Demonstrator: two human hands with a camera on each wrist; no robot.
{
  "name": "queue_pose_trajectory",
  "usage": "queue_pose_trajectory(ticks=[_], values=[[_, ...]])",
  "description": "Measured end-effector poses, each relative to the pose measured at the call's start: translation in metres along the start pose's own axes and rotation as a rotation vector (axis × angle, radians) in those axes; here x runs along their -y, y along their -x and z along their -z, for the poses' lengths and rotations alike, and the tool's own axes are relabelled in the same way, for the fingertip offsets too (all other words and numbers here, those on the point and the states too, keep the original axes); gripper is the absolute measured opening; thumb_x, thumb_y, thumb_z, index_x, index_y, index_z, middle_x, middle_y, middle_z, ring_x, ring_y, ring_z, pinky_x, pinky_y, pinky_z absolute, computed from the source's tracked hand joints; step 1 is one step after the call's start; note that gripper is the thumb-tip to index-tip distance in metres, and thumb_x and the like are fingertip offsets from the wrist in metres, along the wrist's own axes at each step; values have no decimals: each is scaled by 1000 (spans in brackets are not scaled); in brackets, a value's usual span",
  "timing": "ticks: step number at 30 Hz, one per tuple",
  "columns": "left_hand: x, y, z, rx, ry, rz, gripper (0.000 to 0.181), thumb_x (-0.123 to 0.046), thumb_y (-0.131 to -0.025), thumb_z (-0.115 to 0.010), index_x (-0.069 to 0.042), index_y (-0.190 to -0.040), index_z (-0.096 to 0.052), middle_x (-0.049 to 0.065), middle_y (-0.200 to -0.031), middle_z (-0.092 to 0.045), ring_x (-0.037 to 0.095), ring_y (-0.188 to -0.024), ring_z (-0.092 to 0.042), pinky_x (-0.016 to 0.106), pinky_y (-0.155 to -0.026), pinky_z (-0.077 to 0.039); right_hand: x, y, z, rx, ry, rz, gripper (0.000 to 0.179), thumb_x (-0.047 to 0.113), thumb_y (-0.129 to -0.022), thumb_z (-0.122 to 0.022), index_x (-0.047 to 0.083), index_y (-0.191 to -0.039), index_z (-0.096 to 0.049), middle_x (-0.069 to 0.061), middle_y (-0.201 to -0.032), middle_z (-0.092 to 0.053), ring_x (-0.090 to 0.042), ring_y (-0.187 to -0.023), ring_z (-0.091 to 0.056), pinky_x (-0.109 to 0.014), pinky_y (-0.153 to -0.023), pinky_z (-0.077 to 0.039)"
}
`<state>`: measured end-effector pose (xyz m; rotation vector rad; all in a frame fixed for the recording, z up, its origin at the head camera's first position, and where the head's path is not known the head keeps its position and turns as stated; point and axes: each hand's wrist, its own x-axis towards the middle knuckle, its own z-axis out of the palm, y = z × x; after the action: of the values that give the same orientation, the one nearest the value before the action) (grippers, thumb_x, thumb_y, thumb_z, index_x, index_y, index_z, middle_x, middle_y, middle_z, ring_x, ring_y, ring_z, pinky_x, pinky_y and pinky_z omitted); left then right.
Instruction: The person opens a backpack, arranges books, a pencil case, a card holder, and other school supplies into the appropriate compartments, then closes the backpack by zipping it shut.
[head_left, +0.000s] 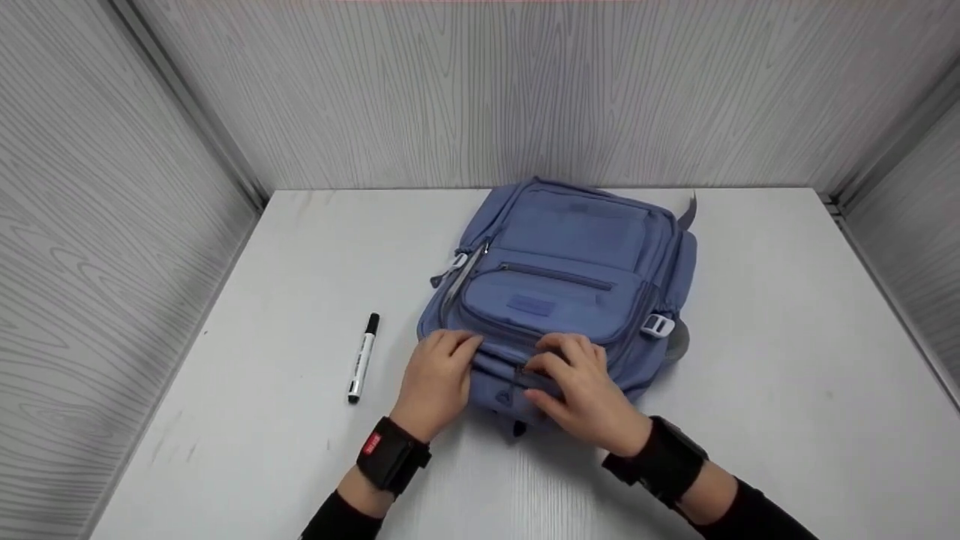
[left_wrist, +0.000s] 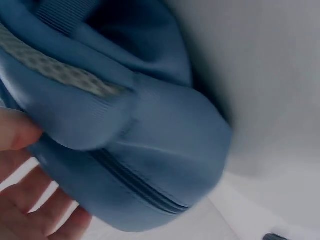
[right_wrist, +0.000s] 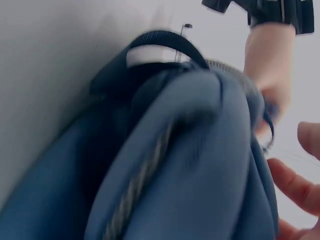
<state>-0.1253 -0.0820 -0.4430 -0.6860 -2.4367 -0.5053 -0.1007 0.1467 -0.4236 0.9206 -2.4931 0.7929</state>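
Note:
A blue backpack (head_left: 562, 232) lies on the white table with its front pockets facing up. At its near end my left hand (head_left: 437, 379) grips the edge; in the left wrist view the thumb (left_wrist: 17, 131) is on one side of the fabric and the fingers (left_wrist: 45, 205) are on the other. My right hand (head_left: 585, 390) is at the same end, beside a dark zipper pull (head_left: 519, 369), with bent fingers and the thumb apart from them. The right wrist view shows its fingers (right_wrist: 295, 185) spread beside the fabric. Contact with the pull cannot be made out.
A black-capped white marker (head_left: 362, 360) lies on the table left of the backpack. White buckles (head_left: 658, 325) and dark strap ends stick out at the bag's sides. Grey wood-grain panels (head_left: 450, 90) enclose the table at the back, left and right.

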Motion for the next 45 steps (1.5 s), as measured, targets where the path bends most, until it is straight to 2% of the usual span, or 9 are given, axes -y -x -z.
queue_pose_trajectory(ticks=[5,9,15,20,27,32,35,39,45], values=[[-31,9,8,-47,38,-11,15,-15,-86,-75,-10,-100,-72,4,-95,-65,21,-89,-61,33,-79,-53,-8,5,12,-68,151,82,36,4,-76,-83,11,-105,-62,-10,-110,-57,-25,-98,-52,-41,-78,-42],[-51,11,7,5,19,5,28,-29,-82,-80,-9,-96,-66,3,-87,-58,18,-79,-56,30,-70,-49,-8,3,10,-114,277,125,39,5,-70,-87,9,-101,-62,-9,-102,-59,-25,-89,-55,-39,-72,-46],[-65,12,-4,59,0,101,25,-15,-82,-80,-6,-98,-63,7,-84,-59,20,-78,-60,32,-69,-52,1,2,-3,-128,383,117,33,11,-74,-85,10,-100,-65,-7,-100,-61,-24,-86,-56,-36,-69,-46],[-72,10,-3,38,169,154,5,-7,-89,-68,-5,-89,-63,6,-81,-59,19,-73,-61,31,-66,-52,6,5,-11,-182,454,86,29,11,-76,-82,9,-101,-67,-7,-97,-63,-25,-84,-58,-36,-66,-45],[-81,1,-2,3,343,85,9,-3,-94,-60,-4,-85,-64,7,-78,-61,15,-69,-58,25,-62,-50,5,6,-15,-321,504,108,10,8,-81,-71,5,-91,-69,-8,-86,-63,-24,-74,-56,-34,-60,-44],[-72,-2,6,69,373,75,10,-6,-95,-62,-6,-85,-65,6,-79,-63,14,-69,-59,24,-63,-51,0,9,-9,-325,523,162,8,4,-87,-62,3,-85,-70,-7,-79,-64,-22,-70,-59,-33,-60,-49],[-60,-2,11,63,314,47,8,-7,-93,-66,-8,-85,-66,4,-77,-63,13,-67,-58,24,-61,-49,-3,14,-3,-315,522,202,14,2,-90,-57,2,-87,-71,-7,-79,-66,-22,-70,-61,-34,-60,-51],[-36,-2,16,-4,184,-11,6,-8,-88,-71,-8,-84,-66,3,-75,-62,14,-65,-58,27,-59,-49,-7,21,5,-297,498,229,21,5,-93,-51,3,-87,-71,-6,-78,-67,-21,-69,-62,-33,-61,-52],[10,-5,22,-31,69,41,6,-7,-88,-71,-5,-84,-66,6,-77,-64,19,-68,-62,31,-61,-53,-10,29,14,-293,443,234,24,8,-95,-47,5,-85,-69,-4,-77,-67,-18,-67,-61,-31,-60,-51]])
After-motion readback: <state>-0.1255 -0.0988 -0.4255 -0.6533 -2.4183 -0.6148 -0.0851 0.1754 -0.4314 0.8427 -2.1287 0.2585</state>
